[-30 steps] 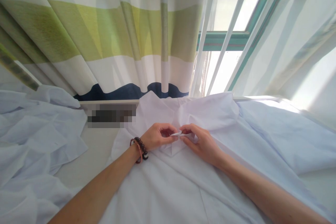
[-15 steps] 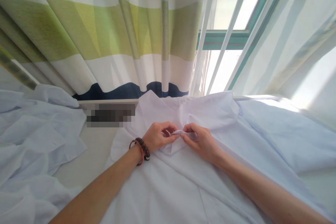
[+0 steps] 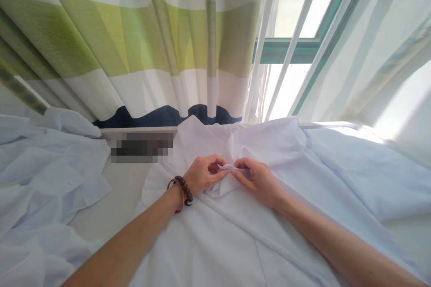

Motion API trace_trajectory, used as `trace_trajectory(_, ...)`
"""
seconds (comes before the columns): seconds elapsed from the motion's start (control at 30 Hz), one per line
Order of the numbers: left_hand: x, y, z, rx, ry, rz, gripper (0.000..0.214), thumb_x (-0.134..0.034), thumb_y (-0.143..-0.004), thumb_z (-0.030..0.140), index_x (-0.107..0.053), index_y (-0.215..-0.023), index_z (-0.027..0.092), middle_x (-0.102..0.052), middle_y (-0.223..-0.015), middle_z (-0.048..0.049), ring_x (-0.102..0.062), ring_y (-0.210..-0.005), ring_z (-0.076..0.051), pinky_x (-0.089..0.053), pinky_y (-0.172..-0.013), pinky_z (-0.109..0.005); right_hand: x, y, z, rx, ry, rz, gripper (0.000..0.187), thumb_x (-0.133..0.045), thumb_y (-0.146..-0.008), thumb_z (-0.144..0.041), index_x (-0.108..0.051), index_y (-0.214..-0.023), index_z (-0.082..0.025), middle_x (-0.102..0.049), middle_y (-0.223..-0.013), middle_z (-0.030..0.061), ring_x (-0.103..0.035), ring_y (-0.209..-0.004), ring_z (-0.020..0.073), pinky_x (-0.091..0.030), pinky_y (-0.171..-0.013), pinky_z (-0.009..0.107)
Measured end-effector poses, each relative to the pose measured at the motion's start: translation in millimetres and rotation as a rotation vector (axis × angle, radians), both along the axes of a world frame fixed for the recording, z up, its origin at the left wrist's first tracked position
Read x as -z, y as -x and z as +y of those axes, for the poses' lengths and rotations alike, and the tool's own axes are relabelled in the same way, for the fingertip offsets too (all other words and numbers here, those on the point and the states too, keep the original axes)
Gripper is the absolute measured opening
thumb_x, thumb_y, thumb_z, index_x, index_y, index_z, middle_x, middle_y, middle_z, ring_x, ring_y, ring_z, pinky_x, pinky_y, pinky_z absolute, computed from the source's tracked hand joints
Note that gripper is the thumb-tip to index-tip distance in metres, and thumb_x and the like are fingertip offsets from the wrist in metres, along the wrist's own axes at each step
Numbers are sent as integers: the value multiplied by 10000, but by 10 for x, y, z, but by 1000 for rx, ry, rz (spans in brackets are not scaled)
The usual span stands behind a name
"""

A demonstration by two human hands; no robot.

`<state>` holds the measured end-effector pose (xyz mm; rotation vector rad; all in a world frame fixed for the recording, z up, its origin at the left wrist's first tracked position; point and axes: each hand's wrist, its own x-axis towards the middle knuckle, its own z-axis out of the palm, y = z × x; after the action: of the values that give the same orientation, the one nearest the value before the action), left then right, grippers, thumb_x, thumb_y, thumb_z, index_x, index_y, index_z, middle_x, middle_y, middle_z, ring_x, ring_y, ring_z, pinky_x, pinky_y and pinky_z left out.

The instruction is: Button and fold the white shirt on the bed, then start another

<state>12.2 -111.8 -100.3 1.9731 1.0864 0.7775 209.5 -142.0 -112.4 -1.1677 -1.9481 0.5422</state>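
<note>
Both hands [image 3: 229, 175] pinch white garment [image 3: 235, 237] fold between them, apparently collar.

Bare forearms, dark beaded bracelet [image 3: 182, 189] with red cord on left wrist

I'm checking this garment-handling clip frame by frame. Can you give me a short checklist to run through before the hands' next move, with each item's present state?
1. Left hand grips the white garment: ok, fingers pinch a fold at its front edge.
2. Right hand grips the same fold: ok, thumb and fingers close on it, next to the left hand.
3. Garment lies flat on the table: not ok, it is bunched near the collar.
4. A button or fastener sits between the fingers: cannot tell, hidden by fingers and cloth.
5. Other cloth lies apart from the garment: ok, bare table shows between them.
</note>
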Motion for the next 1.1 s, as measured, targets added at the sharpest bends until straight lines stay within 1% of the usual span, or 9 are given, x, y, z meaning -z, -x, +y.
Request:
trace_trajectory(0.13, -6, -10, 0, -3, -3, -5, 301, -648, -766, 427, -645, -851, 139, -640, -669, -7, -586, -604, -126, -491, -602, -227, 0, -4, -6, 3, -3, -8, 107, -554, -868, -302, -591, -884, -203, -665, -777, 7, -567, -648, 132, -438, -600, 235)
trace_trajectory(0.3, -7, -21, -4, 33, -29, 6, 244, -627, -773, 359, -644, -877, 139, -646, -721, -16, -583, -625, -124, -488, -606, -222, 10, -8, 1, -12, 10, -23, 103, -555, -873, -298, -598, -893, -206, -661, -768, -3, -550, -630, 126, -426, -594, 234)
trace_trajectory(0.5, -5, -10, -14, 56, -81, 30, 201, -605, -794, 324, -619, -899, 154, -603, -697, 12, -556, -613, -112, -479, -603, -211, 14, -10, -2, -27, 17, -15, 130, -542, -884, -312, -610, -913, -206, -661, -785, 5, -549, -640, 131, -431, -601, 240)
trace_trajectory(0.67, 5, 5, 1, 119, -72, 34, 189, -534, -851, 320, -595, -942, 167, -640, -815, -12, -576, -690, -122, -485, -663, -223, 21, -7, 0, -14, 18, -10, 125, -550, -877, -314, -605, -906, -205, -657, -773, 4, -549, -632, 132, -435, -599, 244)
trace_trajectory(0.73, 8, 7, 6, 135, -69, 41, 184, -524, -853, 312, -590, -942, 166, -639, -822, -14, -576, -702, -124, -481, -672, -225, 26, -9, 1, -15, 12, -18, 121, -551, -877, -314, -602, -901, -208, -656, -769, 3, -547, -630, 132, -431, -596, 244)
trace_trajectory(0.83, 1, 0, -2, 136, -78, 77, 179, -518, -846, 318, -581, -919, 168, -624, -788, -7, -557, -675, -122, -462, -633, -218, 25, -15, -2, -38, 15, -29, 122, -543, -884, -312, -608, -909, -212, -656, -776, 4, -548, -639, 135, -430, -597, 245)
trace_trajectory(0.97, -22, -17, -35, 135, -135, 146, 173, -488, -847, 317, -566, -903, 173, -599, -754, -3, -508, -625, -118, -426, -586, -218, 8, -14, -13, -54, 22, -33, 123, -541, -887, -304, -613, -919, -209, -658, -794, 8, -558, -661, 137, -437, -613, 247)
trace_trajectory(1.1, -23, -28, -41, 136, -156, 146, 164, -477, -850, 314, -540, -906, 174, -580, -749, 1, -491, -610, -115, -413, -580, -222, -8, 1, -14, -46, 36, -22, 121, -540, -883, -305, -606, -899, -205, -654, -780, 6, -550, -641, 132, -432, -602, 247)
